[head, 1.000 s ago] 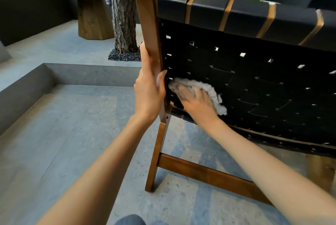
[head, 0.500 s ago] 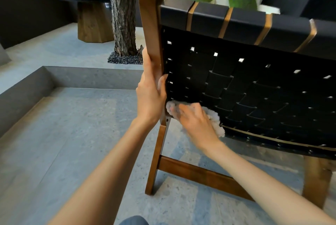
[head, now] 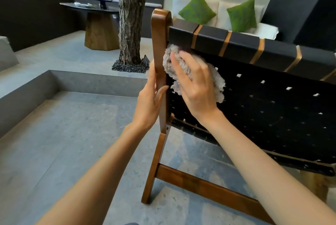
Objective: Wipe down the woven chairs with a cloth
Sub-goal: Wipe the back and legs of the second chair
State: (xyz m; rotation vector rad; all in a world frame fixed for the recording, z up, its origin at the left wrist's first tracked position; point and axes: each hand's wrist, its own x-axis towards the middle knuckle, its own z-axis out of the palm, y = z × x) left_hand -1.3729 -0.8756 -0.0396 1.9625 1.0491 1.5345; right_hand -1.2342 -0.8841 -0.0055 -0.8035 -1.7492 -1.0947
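A chair with a black woven back and a brown wooden frame stands in front of me, seen from behind. My left hand grips the frame's left upright at mid height. My right hand presses a fluffy white cloth flat against the upper left corner of the woven back, just under the top rail. The cloth bunches out around my fingers.
A tree trunk in a gravel bed rises behind the chair. A dark round table on a wooden base stands at the back left. A white sofa with green cushions lies beyond. A concrete step runs along the left.
My right hand has carried the cloth up from the bottom left of the woven back to its top left corner. My left hand has stayed on the upright.
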